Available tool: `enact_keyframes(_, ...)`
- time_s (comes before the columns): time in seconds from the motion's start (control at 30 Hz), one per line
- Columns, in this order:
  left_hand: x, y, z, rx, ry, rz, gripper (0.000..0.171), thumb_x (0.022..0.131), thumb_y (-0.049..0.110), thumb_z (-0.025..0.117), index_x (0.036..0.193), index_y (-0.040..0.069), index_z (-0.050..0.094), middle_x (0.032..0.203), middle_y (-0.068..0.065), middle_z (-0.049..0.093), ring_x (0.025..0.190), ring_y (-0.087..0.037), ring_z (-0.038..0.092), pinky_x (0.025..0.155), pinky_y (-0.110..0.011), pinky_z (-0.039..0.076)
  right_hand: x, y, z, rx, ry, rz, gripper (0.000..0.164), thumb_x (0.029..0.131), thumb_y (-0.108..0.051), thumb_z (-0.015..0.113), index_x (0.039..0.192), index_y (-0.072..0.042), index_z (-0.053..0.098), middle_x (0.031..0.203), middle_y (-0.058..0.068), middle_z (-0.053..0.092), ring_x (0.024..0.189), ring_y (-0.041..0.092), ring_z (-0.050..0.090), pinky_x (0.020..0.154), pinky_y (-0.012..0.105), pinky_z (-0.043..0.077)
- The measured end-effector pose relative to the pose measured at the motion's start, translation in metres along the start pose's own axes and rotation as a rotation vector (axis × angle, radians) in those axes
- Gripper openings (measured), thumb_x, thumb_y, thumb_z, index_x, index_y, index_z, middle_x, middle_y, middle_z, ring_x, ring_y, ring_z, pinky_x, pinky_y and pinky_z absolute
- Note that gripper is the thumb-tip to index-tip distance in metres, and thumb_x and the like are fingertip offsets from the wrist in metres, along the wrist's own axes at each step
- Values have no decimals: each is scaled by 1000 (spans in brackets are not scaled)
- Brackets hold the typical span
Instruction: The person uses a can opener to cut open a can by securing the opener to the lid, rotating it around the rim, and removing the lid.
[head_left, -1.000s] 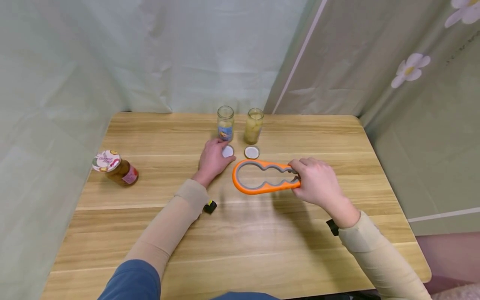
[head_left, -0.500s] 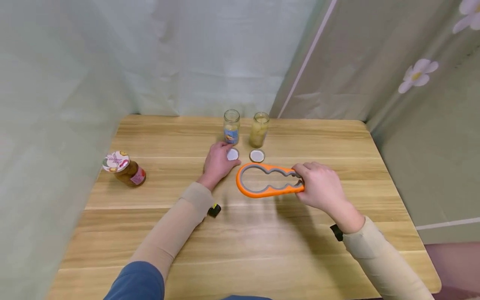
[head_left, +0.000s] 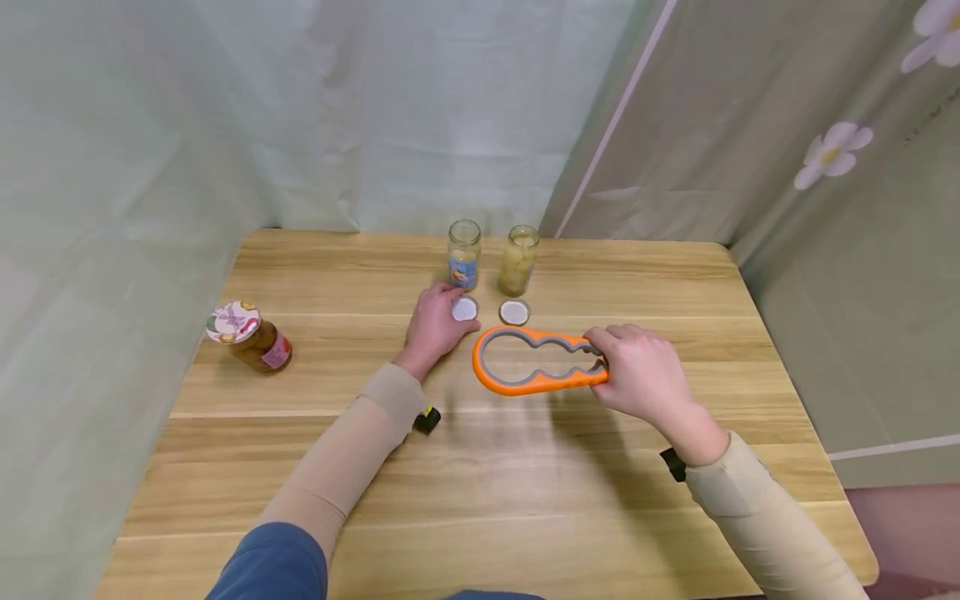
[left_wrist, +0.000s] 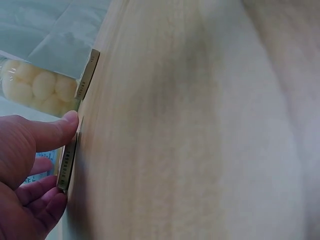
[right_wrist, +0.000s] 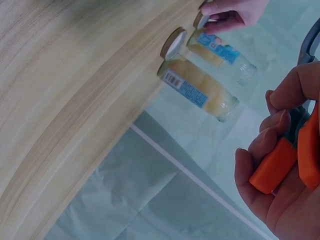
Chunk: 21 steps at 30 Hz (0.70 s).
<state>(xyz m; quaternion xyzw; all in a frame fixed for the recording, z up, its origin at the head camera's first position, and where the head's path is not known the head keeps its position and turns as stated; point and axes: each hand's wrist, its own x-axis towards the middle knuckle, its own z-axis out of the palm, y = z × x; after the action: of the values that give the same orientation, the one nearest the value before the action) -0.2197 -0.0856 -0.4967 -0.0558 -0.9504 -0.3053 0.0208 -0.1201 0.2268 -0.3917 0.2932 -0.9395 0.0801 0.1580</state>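
Observation:
My left hand [head_left: 433,327] pinches a jar lid [head_left: 466,309] by its edge, thumb on one side and fingers on the other. That lid lies white side up on the table, close in front of an uncapped jar with a blue label [head_left: 463,272]. In the left wrist view its rim [left_wrist: 67,162] shows between thumb and fingertips. My right hand [head_left: 643,367] grips an orange and grey jar opener [head_left: 538,384] by its handles, holding it above the table. Right of the first lid lies a second lid [head_left: 514,312], before an uncapped jar of pale round fruit [head_left: 517,267].
At the left of the wooden table [head_left: 525,517] stands a closed jar [head_left: 258,343] with a patterned lid and brown contents. Pale curtains [head_left: 450,108] hang behind the table's back edge and along both sides. Each wrist carries a small black camera.
The head view shifted a little, so everything appears slightly farther right and lower than at first. Both hands keep their holds on the lid and the jar opener.

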Motion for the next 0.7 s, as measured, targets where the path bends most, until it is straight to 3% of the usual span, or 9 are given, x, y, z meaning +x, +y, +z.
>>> enact_keyframes(0.5,-4,-3,-7,-179,24,6,75,72,32,89,136,8,58,128,-14,56,113,-28,50,98,-47,44,2,0,0,-5,-4,2,28,61,-9,64,88,-18,63,62,-10,45,55,14,42,44,32,39)
enact_keyframes(0.7,-10,-5,-9,-244,28,-27,80,72,32,89,140,8,53,139,-16,47,124,-30,43,106,-49,39,1,-1,1,-7,-12,8,29,61,-10,64,88,-19,63,62,-10,45,55,14,42,43,33,39)
